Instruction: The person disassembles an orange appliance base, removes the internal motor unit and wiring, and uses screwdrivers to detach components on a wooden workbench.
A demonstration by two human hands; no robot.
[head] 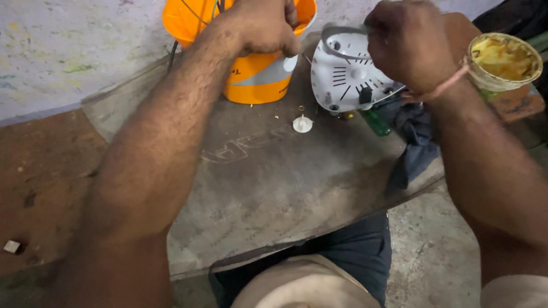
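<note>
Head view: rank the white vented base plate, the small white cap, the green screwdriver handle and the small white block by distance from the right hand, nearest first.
1. White vented base plate: under the right hand, touching it.
2. Green screwdriver handle: just below the plate.
3. Small white cap: on the mat, leftward.
4. Small white block: far left, on the floor.

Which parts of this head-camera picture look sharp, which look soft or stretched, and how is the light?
Head view: light is soft and even, without glare or hard shadows; the white vented cover and small white cap are fairly sharp; the forearms near the lens look soft and stretched towards the edges; the left hand and right hand are cut by the top edge.
</note>
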